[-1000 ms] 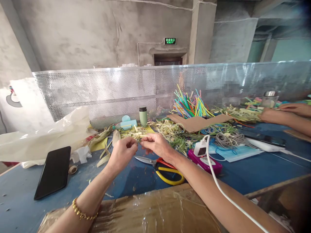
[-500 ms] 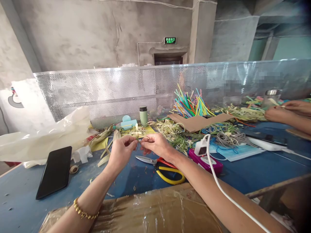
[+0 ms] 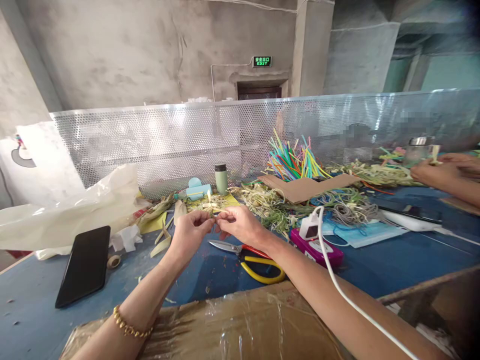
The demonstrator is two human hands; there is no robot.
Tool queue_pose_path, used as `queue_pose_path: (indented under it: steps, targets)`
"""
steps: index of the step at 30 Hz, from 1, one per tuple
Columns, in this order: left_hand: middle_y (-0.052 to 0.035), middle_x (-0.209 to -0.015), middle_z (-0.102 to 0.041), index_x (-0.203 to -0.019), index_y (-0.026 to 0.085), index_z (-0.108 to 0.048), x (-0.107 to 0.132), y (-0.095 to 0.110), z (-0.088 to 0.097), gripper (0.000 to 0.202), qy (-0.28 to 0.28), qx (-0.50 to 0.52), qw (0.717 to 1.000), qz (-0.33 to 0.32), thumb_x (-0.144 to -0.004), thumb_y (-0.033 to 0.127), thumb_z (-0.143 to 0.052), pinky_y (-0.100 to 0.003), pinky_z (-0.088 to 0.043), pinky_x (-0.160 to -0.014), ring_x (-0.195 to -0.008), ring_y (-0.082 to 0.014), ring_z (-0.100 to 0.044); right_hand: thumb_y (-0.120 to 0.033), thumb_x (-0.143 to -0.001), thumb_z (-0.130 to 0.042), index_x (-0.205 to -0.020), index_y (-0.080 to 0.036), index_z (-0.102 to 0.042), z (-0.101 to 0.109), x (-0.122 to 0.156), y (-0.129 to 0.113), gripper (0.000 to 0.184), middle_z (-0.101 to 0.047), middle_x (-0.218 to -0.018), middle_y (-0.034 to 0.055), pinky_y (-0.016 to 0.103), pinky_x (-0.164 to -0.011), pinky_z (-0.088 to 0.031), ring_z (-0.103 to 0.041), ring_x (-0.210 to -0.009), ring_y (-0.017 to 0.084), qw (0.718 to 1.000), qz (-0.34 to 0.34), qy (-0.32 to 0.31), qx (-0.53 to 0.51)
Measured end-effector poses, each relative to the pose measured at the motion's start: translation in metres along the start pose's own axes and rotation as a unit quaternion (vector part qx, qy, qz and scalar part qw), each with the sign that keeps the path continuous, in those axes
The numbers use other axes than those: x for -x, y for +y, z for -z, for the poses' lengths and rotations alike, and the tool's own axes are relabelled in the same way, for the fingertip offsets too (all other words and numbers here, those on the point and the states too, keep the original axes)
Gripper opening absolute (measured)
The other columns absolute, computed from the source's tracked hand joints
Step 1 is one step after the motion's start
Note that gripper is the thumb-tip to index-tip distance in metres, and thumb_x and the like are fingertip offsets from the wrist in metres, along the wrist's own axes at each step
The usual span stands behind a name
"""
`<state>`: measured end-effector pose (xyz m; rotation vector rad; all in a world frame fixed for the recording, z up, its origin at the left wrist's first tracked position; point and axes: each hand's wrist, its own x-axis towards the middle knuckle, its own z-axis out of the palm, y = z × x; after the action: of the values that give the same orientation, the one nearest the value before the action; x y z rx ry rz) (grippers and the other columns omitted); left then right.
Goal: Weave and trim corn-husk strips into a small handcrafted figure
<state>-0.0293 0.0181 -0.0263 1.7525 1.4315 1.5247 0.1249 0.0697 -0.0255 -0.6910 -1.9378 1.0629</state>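
My left hand [image 3: 191,229] and my right hand [image 3: 240,222] meet over the table, thumbs and fingertips pinched closely together. Between them is a small, pale strip of corn husk [image 3: 209,201], its tip standing up just beyond the fingers; most of it is hidden by the fingertips. Below the right hand lies a pair of scissors [image 3: 258,267] with red and yellow handles, blades pointing left. Dry husk pieces [image 3: 162,246] are scattered beside the left hand.
A black tablet [image 3: 84,267] lies at left near a small tape roll [image 3: 113,261]. A green bottle [image 3: 221,180] and colourful pipe cleaners [image 3: 294,160] stand behind. A white cable [image 3: 337,290] from a purple power strip [image 3: 318,250] crosses my right forearm. A co-worker's hands [image 3: 446,172] work at right.
My fingertips have come closer together, and the pale strip's tip has shifted slightly left. The co-worker's hands have moved a little at far right.
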Motion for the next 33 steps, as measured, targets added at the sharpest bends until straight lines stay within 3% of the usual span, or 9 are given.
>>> queue_pose_path:
  steps: [5,14,24,33]
  targets:
    - [0.0011,-0.056,-0.053,-0.059,0.016,-0.057,-0.0013,-0.002,0.0009,0.021,-0.002,-0.017,1.0,0.002,-0.073,0.031,-0.06,-0.026,-0.029,-0.054,-0.056,-0.0118,-0.044,-0.016,-0.075,-0.057,-0.071,-0.016,-0.06,0.0009,-0.0009,0.0069,0.006,-0.068,-0.066,0.0018,0.02,-0.051,-0.047,-0.064,-0.054,0.012,0.996,0.061,0.018,0.069]
    - [0.0005,-0.055,-0.054,-0.056,0.016,-0.055,-0.0016,-0.0033,0.002,0.023,-0.021,-0.038,0.999,0.001,-0.074,0.031,-0.059,-0.027,-0.03,-0.054,-0.055,-0.0118,-0.042,-0.012,-0.071,-0.054,-0.066,-0.017,-0.056,-0.0012,0.0012,0.0053,0.008,-0.062,-0.053,-0.001,0.019,-0.049,-0.043,-0.062,-0.049,0.012,0.977,0.101,0.044,0.184]
    - [0.0003,-0.055,-0.055,-0.06,0.017,-0.053,-0.0005,-0.0012,0.0008,0.02,-0.01,-0.053,0.998,-0.022,-0.074,0.03,-0.057,-0.027,-0.03,-0.053,-0.055,-0.012,-0.044,-0.019,-0.078,-0.055,-0.073,-0.017,-0.055,-0.0011,0.0003,0.008,0.006,-0.064,-0.059,-0.0008,0.019,-0.046,-0.045,-0.065,-0.048,0.013,0.986,0.092,0.046,0.135]
    - [0.0035,-0.05,-0.047,-0.054,0.017,-0.052,-0.0014,0.0026,-0.0003,0.019,-0.006,-0.087,0.996,-0.021,-0.07,0.025,-0.055,-0.026,-0.025,-0.05,-0.052,-0.0105,-0.037,-0.016,-0.077,-0.055,-0.069,-0.018,-0.052,-0.0034,0.0009,0.0079,0.009,-0.061,-0.055,-0.0018,0.018,-0.042,-0.041,-0.064,-0.046,0.013,0.978,0.091,0.067,0.175]
